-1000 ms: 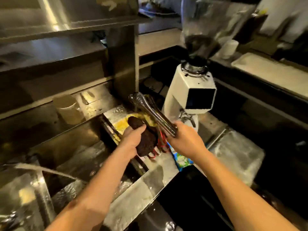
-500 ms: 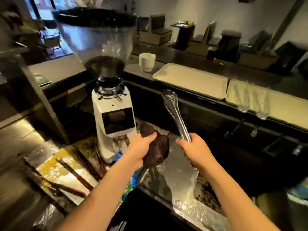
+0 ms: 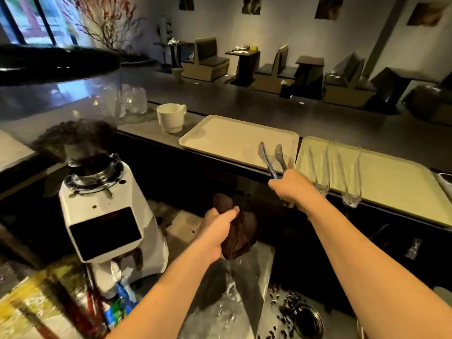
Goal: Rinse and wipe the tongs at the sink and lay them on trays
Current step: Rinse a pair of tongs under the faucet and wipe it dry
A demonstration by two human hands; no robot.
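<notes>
My right hand (image 3: 294,189) grips the handle end of a pair of shiny metal tongs (image 3: 271,159). Their two tips are spread apart and reach over the near right corner of a beige tray (image 3: 227,135) on the raised counter. My left hand (image 3: 217,231) is closed around a dark brown cloth (image 3: 241,237), held low over the wet steel worktop, well left of and below the tongs. A second, pale yellow tray (image 3: 391,182) lies to the right, with clear plastic tongs (image 3: 347,172) resting on it and overhanging its front edge.
A white coffee grinder (image 3: 105,216) with a bean hopper stands at the left. A white mug (image 3: 171,117) sits on the counter left of the beige tray. Coffee beans are scattered around a round hole (image 3: 308,319) in the wet steel worktop.
The view swung right from the sink to the counter. My right hand carried the metal tongs up and right to the beige tray, and their tips have spread. My left hand keeps the cloth.
</notes>
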